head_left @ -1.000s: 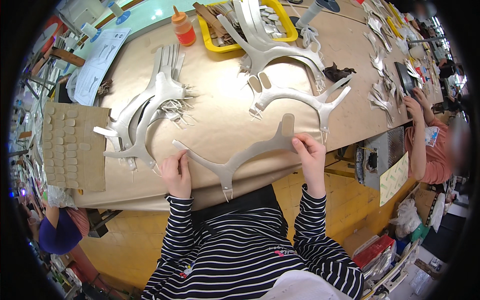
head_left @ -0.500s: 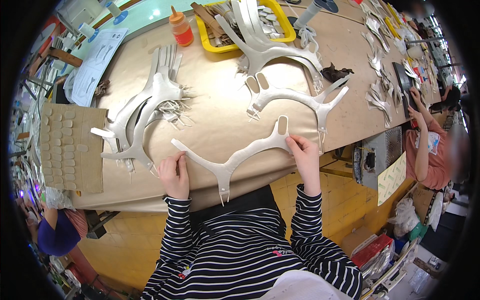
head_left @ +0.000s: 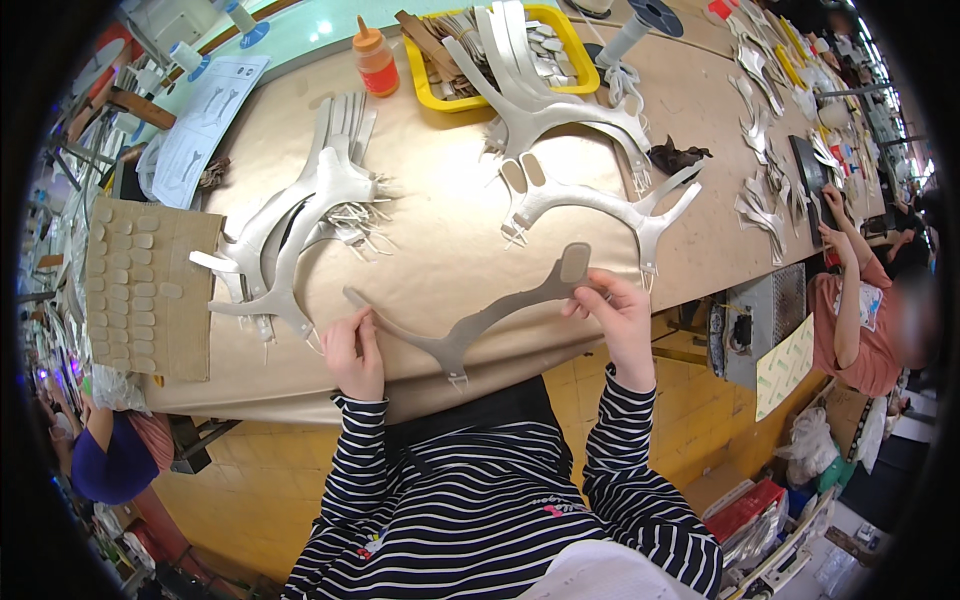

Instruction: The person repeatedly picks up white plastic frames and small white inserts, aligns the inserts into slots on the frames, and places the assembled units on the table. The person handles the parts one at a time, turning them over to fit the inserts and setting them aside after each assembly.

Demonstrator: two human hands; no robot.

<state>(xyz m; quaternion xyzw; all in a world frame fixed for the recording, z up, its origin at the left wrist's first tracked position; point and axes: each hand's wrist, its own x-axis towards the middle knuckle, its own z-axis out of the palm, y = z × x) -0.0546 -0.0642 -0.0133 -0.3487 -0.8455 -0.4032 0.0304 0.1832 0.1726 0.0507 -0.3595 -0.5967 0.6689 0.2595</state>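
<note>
A Y-shaped leather strap piece (head_left: 462,338) is stretched between my two hands at the near edge of the covered table. It looks grey-brown now, and a tan oval patch (head_left: 574,264) shows on its right end. My left hand (head_left: 354,357) pinches the tip of its left arm between thumb and fingers. My right hand (head_left: 620,318) grips the right end just beneath the oval patch. Short thread ends hang from the lower stub. A stack of silvery strap pieces (head_left: 328,182) lies to the left, and further silvery pieces (head_left: 590,196) lie beyond my right hand.
A cardboard sheet (head_left: 200,330) bearing rows of oval patches lies at left. At the back are an orange bottle (head_left: 377,68), a yellow basket (head_left: 592,72) of strips and a thread spool (head_left: 625,42). Another person (head_left: 858,320) works at right.
The strap piece has turned in my hands, from its bright silvery look to a darker grey-brown one. My right hand has shifted slightly right and down, its fingers repositioned.
</note>
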